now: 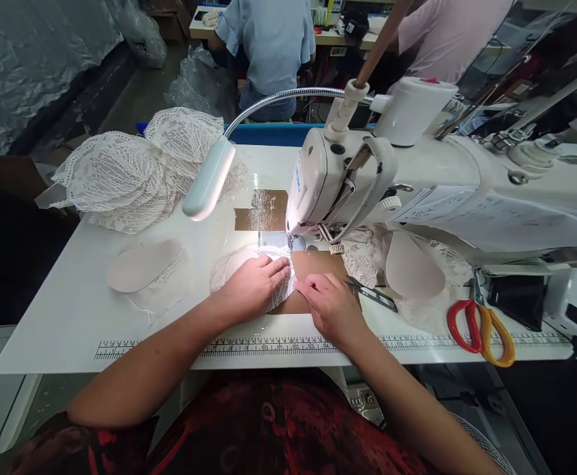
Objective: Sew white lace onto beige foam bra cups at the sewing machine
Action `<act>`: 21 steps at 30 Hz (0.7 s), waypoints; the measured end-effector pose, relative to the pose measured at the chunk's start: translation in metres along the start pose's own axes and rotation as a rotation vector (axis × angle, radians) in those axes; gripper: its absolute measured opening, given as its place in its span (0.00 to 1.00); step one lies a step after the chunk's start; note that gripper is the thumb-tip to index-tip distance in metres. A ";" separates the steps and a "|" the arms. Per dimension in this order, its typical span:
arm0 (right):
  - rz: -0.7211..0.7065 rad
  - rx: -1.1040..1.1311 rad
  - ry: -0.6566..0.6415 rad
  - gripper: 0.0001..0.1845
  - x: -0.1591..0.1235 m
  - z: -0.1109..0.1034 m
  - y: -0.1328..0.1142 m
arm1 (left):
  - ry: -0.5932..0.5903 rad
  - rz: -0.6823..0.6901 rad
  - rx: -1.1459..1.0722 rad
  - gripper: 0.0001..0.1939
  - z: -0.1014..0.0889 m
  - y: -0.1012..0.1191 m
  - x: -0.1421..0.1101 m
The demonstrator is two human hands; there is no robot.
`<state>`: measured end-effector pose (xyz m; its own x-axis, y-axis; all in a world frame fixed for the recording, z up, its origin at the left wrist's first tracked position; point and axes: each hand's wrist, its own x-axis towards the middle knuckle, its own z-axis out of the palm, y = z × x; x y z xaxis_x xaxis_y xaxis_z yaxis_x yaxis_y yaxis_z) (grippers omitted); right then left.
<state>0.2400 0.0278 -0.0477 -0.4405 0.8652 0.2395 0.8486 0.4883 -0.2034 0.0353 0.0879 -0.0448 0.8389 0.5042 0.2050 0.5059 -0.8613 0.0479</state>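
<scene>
A white lace bra cup [281, 295] lies on the table by the needle area of the sewing machine [312, 171]. My left hand [248, 287] rests flat on top of it, fingers stretched towards the presser foot and covering much of the cup. At the cup's right edge my right hand [332, 307] is closed, thumb and forefinger pinching the lace rim. Brown tape [320, 264] covers the table under and beside this hand. Just right of it lie black thread snips [374, 295].
Stacked lace cups [120, 175] sit at the back left, below a lamp [212, 178]. Another lace cup [144, 267] lies on the left, and more lace pieces [414, 267] on the right. Red-and-orange-handled scissors [481, 326] overhang the front edge. Two people sit beyond the table.
</scene>
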 end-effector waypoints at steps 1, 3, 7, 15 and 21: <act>-0.001 0.000 0.004 0.20 0.000 0.000 0.000 | 0.007 -0.005 -0.003 0.22 0.001 0.000 0.000; 0.001 -0.001 0.014 0.19 0.000 0.001 0.000 | 0.012 -0.015 -0.018 0.22 0.001 0.000 0.000; 0.006 -0.003 0.044 0.19 -0.001 0.002 -0.001 | 0.012 -0.025 -0.042 0.22 -0.001 0.001 0.001; 0.025 -0.003 0.057 0.18 0.000 0.003 -0.003 | 0.051 -0.042 -0.071 0.19 0.000 0.003 0.005; 0.031 -0.007 0.049 0.18 0.002 0.003 -0.003 | 0.078 -0.046 -0.099 0.19 -0.001 0.003 0.007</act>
<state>0.2359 0.0286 -0.0496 -0.3996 0.8732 0.2791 0.8636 0.4607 -0.2047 0.0426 0.0888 -0.0426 0.7950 0.5402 0.2760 0.5180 -0.8413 0.1545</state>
